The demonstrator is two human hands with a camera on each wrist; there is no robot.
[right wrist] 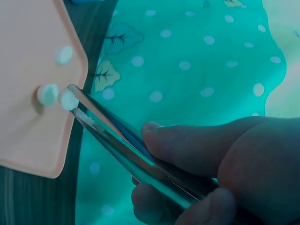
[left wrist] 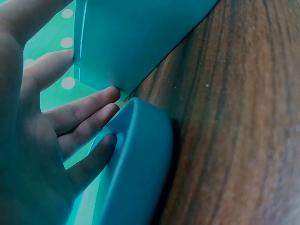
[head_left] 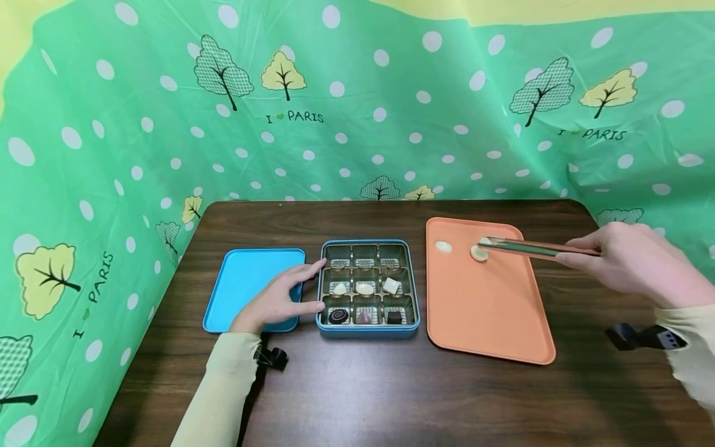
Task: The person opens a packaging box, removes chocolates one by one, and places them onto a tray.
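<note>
My right hand (head_left: 637, 264) grips long metal tweezers (head_left: 533, 247) over the far part of the orange tray (head_left: 483, 316). Between their serrated tips sits a small round white chocolate (right wrist: 69, 99), close beside a second one (head_left: 478, 254) on the tray. A third white piece (head_left: 444, 247) lies further left. My left hand (head_left: 274, 298) has its thumb and a finger stretched out to the left side of a blue tin (head_left: 368, 333). Golden compartments divide the tin: dark and pinkish chocolates in the near row, white pieces in the middle row, nothing in the far row.
A flat blue lid (head_left: 246, 279) lies left of the tin, partly under my left hand in the head view. The dark wooden table (head_left: 357, 385) ends at a green dotted cloth (head_left: 357, 143) that hangs behind and at the left.
</note>
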